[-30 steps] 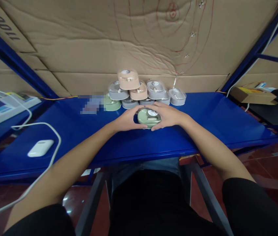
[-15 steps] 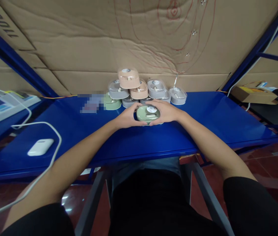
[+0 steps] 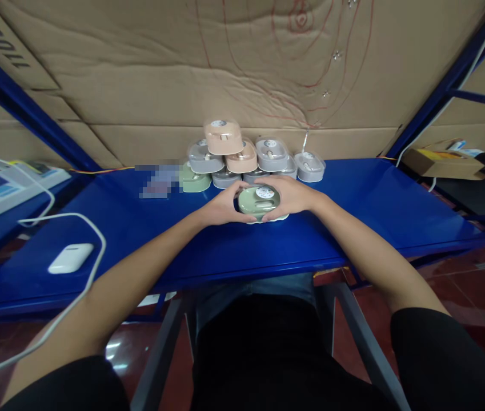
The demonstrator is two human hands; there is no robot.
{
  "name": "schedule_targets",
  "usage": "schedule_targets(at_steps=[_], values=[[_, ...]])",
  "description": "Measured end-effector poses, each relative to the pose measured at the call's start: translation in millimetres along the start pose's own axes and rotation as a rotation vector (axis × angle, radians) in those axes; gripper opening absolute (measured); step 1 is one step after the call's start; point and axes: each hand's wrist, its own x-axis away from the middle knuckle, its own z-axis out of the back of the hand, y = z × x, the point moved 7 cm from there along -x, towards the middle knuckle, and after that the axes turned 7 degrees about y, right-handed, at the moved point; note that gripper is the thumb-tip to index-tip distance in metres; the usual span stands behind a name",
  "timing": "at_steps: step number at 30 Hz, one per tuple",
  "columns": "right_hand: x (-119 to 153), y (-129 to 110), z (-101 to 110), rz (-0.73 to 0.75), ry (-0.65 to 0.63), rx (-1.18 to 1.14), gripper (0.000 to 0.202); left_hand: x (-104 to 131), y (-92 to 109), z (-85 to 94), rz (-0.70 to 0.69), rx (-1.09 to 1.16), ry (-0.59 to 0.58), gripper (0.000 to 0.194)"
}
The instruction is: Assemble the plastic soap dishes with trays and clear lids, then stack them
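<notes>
Both hands grip a green oval plastic box [image 3: 256, 200] with a clear lid and a round white label on top. My left hand [image 3: 224, 204] curls round its left side, with the thumb along the near edge. On the opposite side, my right hand [image 3: 292, 197] wraps it in the same way. A pale rim shows under the box; what it belongs to is unclear. Behind the hands stands a stack of similar boxes: a peach box [image 3: 224, 137] on top, a grey box [image 3: 205, 157] and another peach box [image 3: 242, 156] below, and a green box [image 3: 195, 180] at lower left.
At the stack's right end sits a separate grey box [image 3: 309, 166]. The blue table [image 3: 379, 211] backs onto a cardboard wall [image 3: 139, 91]. To the left lie a white earphone case [image 3: 71, 258] and a white cable [image 3: 104, 242]. A small open carton [image 3: 441, 164] rests at right.
The held green box and both hands have shifted very slightly toward me. More of the pale rim beneath the box now shows. The stack stays as it was.
</notes>
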Motion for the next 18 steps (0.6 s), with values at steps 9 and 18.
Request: schedule_targets(at_steps=[9, 18], values=[[0.1, -8.1, 3.5, 0.01, -0.022, 0.004, 0.097, -0.9, -1.6, 1.0, -0.01, -0.027, -0.033, 0.09], [1.3, -9.6, 8.4, 0.012, -0.031, -0.026, 0.089, 0.7, 2.3, 1.2, -0.072, -0.101, -0.051, 0.091]])
